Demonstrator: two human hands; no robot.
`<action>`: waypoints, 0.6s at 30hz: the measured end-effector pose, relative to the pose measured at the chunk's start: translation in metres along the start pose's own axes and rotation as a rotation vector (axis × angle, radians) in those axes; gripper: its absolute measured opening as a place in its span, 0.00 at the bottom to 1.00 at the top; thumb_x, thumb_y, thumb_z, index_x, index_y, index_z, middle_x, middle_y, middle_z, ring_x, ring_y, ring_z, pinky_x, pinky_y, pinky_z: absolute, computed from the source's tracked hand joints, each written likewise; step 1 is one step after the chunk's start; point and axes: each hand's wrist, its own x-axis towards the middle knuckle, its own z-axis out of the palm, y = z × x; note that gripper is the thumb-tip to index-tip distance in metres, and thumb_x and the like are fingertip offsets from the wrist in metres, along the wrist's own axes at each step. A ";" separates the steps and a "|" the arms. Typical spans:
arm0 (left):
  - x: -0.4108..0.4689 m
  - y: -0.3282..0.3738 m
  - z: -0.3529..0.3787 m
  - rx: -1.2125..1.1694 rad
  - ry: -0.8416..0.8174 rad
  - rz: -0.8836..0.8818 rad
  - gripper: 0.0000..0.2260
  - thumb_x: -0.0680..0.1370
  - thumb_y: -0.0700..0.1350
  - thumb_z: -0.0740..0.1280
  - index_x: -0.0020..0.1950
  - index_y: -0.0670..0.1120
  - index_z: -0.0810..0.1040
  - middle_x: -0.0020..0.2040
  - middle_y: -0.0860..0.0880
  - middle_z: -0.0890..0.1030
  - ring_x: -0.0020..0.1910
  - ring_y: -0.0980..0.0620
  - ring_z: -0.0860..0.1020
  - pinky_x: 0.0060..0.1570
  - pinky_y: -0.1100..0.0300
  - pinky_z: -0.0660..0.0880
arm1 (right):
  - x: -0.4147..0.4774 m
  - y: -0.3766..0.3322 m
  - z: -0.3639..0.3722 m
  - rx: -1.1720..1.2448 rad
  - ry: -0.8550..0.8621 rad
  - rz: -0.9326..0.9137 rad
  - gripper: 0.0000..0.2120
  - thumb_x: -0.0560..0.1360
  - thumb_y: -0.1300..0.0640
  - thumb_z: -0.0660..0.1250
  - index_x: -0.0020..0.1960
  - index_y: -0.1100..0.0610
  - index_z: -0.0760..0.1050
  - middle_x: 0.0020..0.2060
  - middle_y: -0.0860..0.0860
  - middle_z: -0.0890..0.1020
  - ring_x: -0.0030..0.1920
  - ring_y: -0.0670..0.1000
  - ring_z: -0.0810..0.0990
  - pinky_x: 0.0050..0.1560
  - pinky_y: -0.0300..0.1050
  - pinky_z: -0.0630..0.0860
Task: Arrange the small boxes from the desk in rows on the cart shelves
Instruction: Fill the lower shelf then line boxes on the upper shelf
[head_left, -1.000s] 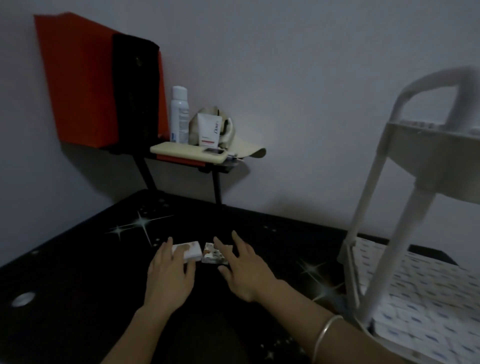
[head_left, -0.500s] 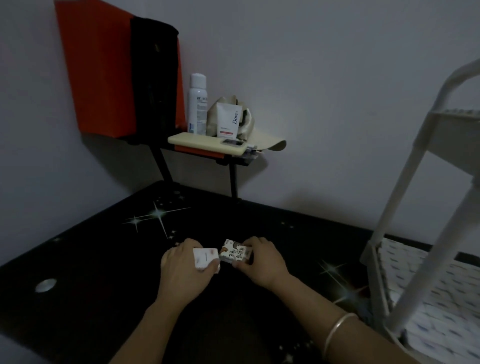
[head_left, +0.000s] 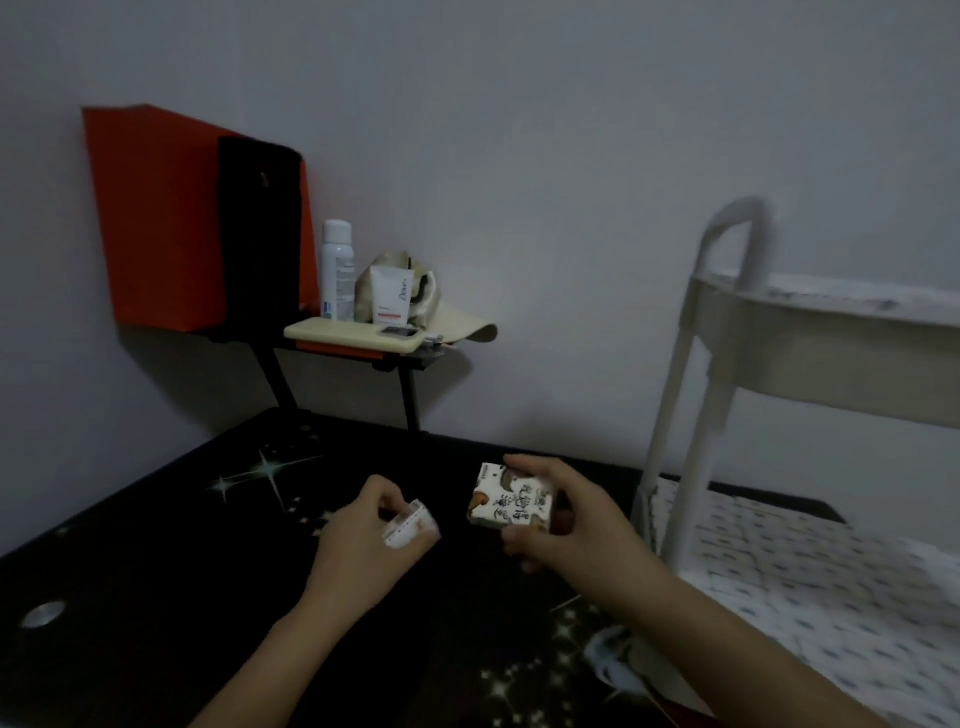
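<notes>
Two boxes in hand, head view only. Left hand (head_left: 363, 540) curls round a small white box (head_left: 411, 526), held just above the black counter (head_left: 156, 597). Right hand (head_left: 569, 525) grips a printed box (head_left: 511, 498), fingers over its top edge, patterned face toward the camera. It's clear of the counter too. The two boxes are near each other, not touching.

These two are the only boxes I can see off the cart. The near edge of the counter is out of frame, so can't confirm they're the last.

White cart (head_left: 698, 457) stands at the right, just beside the counter. Lower shelf (head_left: 652, 525) carries rows of white boxes (head_left: 831, 582), tightly packed across what shows. Upper shelf (head_left: 831, 358) shows a pale speckled layer above its wall, too blurred to tell if those are boxes.

Judgement: bulk of the job looks done. What's left is carrying these two to the cart and slotting them into a row, probably on the upper shelf if the lower one is as full as it looks.
</notes>
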 end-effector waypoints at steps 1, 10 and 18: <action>0.001 0.021 -0.001 -0.048 0.003 0.039 0.15 0.68 0.53 0.77 0.42 0.55 0.70 0.38 0.55 0.80 0.34 0.60 0.78 0.31 0.63 0.74 | -0.010 -0.016 -0.012 0.028 0.021 -0.010 0.26 0.71 0.62 0.74 0.63 0.40 0.73 0.55 0.50 0.78 0.45 0.49 0.83 0.39 0.40 0.80; -0.017 0.207 -0.009 -0.301 -0.006 0.482 0.13 0.72 0.46 0.74 0.52 0.55 0.75 0.43 0.56 0.82 0.41 0.61 0.80 0.37 0.72 0.73 | -0.089 -0.097 -0.111 0.044 0.302 -0.166 0.15 0.78 0.59 0.64 0.57 0.42 0.79 0.46 0.45 0.83 0.35 0.51 0.82 0.34 0.40 0.77; -0.011 0.326 0.019 -0.285 -0.039 0.878 0.16 0.73 0.39 0.72 0.59 0.50 0.80 0.53 0.58 0.80 0.51 0.63 0.78 0.47 0.75 0.71 | -0.141 -0.119 -0.206 -0.082 0.471 -0.206 0.19 0.80 0.64 0.59 0.62 0.44 0.77 0.47 0.44 0.81 0.37 0.48 0.80 0.39 0.42 0.79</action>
